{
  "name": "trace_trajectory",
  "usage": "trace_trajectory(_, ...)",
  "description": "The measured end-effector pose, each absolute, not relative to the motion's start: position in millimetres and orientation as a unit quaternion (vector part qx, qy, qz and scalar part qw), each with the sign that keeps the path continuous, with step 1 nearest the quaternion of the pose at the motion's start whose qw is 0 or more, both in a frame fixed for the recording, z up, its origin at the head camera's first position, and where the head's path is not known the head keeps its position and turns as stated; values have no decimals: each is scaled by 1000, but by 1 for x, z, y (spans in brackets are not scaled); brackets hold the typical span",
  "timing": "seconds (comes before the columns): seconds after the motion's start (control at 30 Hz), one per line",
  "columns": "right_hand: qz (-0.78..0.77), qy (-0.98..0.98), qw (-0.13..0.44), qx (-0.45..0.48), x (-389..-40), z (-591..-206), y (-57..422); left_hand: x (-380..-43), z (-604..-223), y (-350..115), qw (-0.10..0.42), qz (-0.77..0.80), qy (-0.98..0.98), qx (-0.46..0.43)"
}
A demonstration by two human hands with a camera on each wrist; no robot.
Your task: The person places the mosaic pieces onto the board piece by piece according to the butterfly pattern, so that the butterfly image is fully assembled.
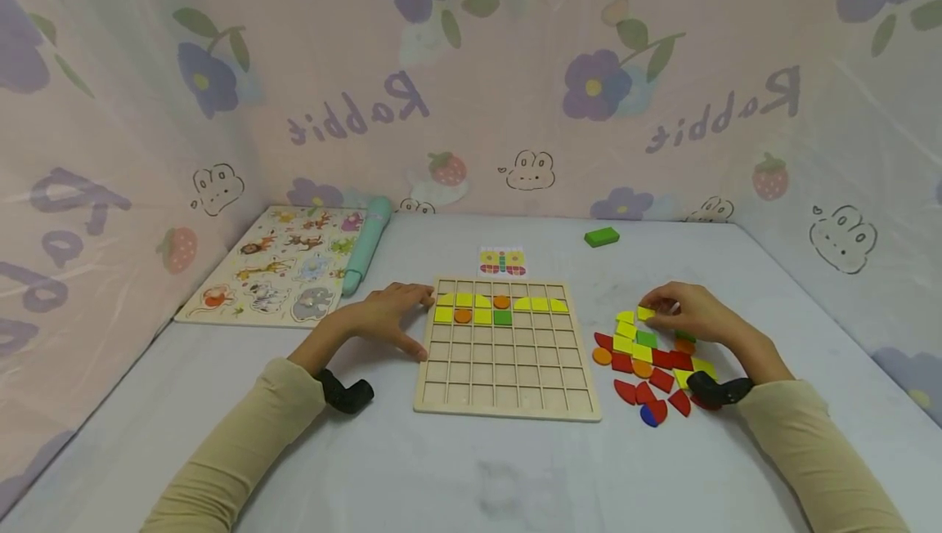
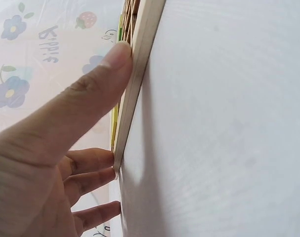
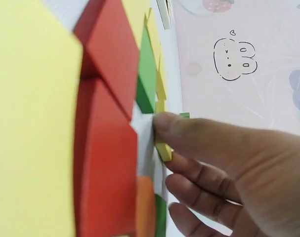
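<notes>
A wooden grid board (image 1: 508,369) lies mid-table, its upper rows partly filled with yellow, orange and green pieces. My left hand (image 1: 386,316) rests along the board's left edge, thumb and fingertips touching its side in the left wrist view. At the right, my right hand (image 1: 688,311) pinches a yellow square tile (image 3: 162,143) between thumb and index finger, at the back of a spread of loose pieces. Among these are red quarter pieces (image 1: 625,391), orange discs (image 1: 602,356), a green square (image 1: 646,338) and a blue-and-red disc (image 1: 649,415).
A small butterfly pattern card (image 1: 503,261) lies behind the board. A green block (image 1: 602,237) sits at the back right. To the left are an animal puzzle board (image 1: 257,271) and a teal tube-shaped object (image 1: 368,245). Patterned curtains (image 1: 471,91) surround the table.
</notes>
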State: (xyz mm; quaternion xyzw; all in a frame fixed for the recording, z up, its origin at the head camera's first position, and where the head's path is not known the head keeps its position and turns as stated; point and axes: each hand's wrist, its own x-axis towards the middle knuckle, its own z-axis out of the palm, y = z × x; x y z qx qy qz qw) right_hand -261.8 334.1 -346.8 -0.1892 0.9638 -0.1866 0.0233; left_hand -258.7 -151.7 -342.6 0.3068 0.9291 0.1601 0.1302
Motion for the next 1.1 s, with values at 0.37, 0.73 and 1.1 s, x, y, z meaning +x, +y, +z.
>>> trace_trajectory(0.37, -189, 969, -18, -157, -261, -329, 299, -261, -342, -154, 129, 159, 931, 304)
trace_trajectory(0.73, -231, 947, -38, -220, -257, -311, 219, -261, -343, -154, 130, 162, 929, 307)
trace_trajectory(1.1, -242, 927, -14, -285, -259, -325, 171, -261, -344, -152, 134, 162, 929, 305)
